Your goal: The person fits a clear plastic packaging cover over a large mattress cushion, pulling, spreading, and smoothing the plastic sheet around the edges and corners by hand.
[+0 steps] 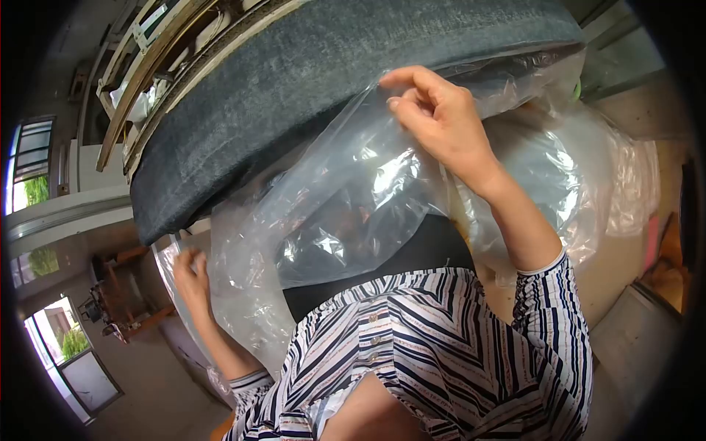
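A large clear plastic sheet (323, 198) hangs in glossy folds between my body and a dark blue-grey upholstered piece (294, 81). My right hand (450, 121) is raised against the fabric's lower edge. Its thumb and forefinger are closed on the upper edge of the sheet, which stretches down and left from there. Lower at the left, my left hand (193, 283) has its fingers curled in at the sheet's left margin, below the upholstered piece's left end. Through the film my dark trousers show.
Wooden slats and framing (158, 66) run along the far side of the upholstered piece. More bunched plastic (566, 184) spreads to the right over the tan floor. A machine-like brown object (121, 298) stands at the left near a bright doorway (66, 342). A grey panel (636, 331) lies lower right.
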A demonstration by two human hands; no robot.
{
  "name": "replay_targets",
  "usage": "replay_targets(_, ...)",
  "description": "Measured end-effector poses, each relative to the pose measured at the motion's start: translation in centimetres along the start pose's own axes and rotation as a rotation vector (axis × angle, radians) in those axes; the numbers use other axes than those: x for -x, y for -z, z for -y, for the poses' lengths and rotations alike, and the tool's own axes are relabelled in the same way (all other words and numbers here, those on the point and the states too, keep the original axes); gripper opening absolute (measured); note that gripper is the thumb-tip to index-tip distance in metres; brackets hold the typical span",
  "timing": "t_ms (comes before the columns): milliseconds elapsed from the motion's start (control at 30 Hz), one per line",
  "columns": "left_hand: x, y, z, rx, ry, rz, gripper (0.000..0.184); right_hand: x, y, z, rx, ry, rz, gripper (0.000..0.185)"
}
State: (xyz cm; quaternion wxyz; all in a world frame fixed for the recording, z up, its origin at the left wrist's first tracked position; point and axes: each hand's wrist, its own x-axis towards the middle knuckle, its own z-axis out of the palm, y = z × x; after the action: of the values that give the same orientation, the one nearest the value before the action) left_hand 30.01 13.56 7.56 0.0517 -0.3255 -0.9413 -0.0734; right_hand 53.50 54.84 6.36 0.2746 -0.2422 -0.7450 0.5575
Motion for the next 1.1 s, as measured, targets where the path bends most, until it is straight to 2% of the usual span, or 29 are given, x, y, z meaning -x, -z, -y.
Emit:
replay_targets(33, -2.6, 0.6, -3.7, 0.068, -0.103, -0.094, 0.013, 0.1, 0.3, 0.4, 0.043, 0.015, -0.01, 0.023)
replay_targets(100, -6.6, 1.9, -10.8, 0.363, -0.064, -0.004, 0.009, 0.3, 0.8, 1.0, 0.101, 0.049, -0.026, 0.025)
replay_targets(167, -9.5, 1.8, -16.5, 0.551, -0.333, -0.007, 0.01, 0.5, 1.2, 1.7, 0.128, 0.088, -0.035, 0.027)
replay_targets(233, -11.7, 1.2, -22.0, 0.724, -0.518, 0.04, 0.014, 0.8, 1.3, 2.3, 0.112, 0.084, -0.04, 0.029)
replay_targets(333, -14.1, 0.5, -29.0, 0.752, -0.767, 0.064, 0.019, 1.3, 1.3, 3.0, 0.077, 0.062, -0.034, 0.032)
replay_targets(400, -15.4, -0.3, -31.0, 0.741, -0.894, 0.064, 0.021, 1.4, 1.3, 2.8, 0.002, 0.043, -0.009, 0.033)
replay_targets(467, -16.0, -1.5, -31.8, 0.744, -1.012, 0.068, 0.022, 1.4, 1.7, 2.9, -0.288, -0.151, 0.063, 0.034)
replay_targets(533, -15.7, -2.9, -32.0, 0.985, -0.86, 0.176, 0.019, 1.0, 2.8, 3.4, -0.55, -0.296, 0.158, 0.038)
replay_targets(567, -15.4, -3.6, -32.0, 1.102, -0.776, 0.232, 0.018, 0.9, 3.5, 3.3, -0.575, -0.334, 0.208, 0.039)
replay_targets(633, -14.3, -4.2, -32.1, 1.301, -0.586, 0.289, 0.012, 0.7, 4.5, 3.3, -0.612, -0.416, 0.319, 0.041)
replay_targets(667, -13.9, -4.5, -32.1, 1.384, -0.507, 0.306, 0.009, 0.4, 5.0, 4.5, -0.427, -0.376, 0.309, 0.04)
replay_targets(767, -13.3, -5.6, -32.1, 1.671, -0.334, 0.397, 0.007, -1.7, 7.4, 3.8, 0.288, 0.177, 0.022, 0.029)
replay_targets(833, -13.0, -5.7, -32.1, 1.803, -0.276, 0.419, 0.008, -3.9, 8.9, 2.9, 0.739, 0.513, 0.019, 0.02)
replay_targets(900, -12.5, -5.5, -31.7, 1.842, -0.312, 0.368, 0.012, -4.2, 9.1, 3.2, 0.848, 0.606, 0.064, 0.015)
replay_targets(967, -11.9, -5.1, -31.3, 1.921, -0.319, 0.321, 0.016, -3.9, 7.5, 4.8, 0.614, 0.443, 0.15, 0.012)
replay_targets(1000, -11.5, -4.8, -30.4, 1.981, -0.301, 0.3, 0.017, -3.1, 6.4, 5.9, 0.383, 0.266, 0.178, 0.014)
replay_targets(1033, -11.1, -4.4, -29.5, 2.039, -0.282, 0.281, 0.018, -2.7, 5.6, 6.2, 0.317, 0.345, 0.223, 0.014)
replay_targets(1067, -10.8, -3.4, -28.4, 2.005, -0.231, 0.197, 0.02, -1.9, 4.9, 6.8, 0.323, 0.284, 0.291, 0.02)
replay_targets(1100, -10.4, -2.3, -27.0, 1.966, -0.177, 0.111, 0.022, -1.5, 4.5, 6.4, 0.397, 0.33, 0.37, 0.025)
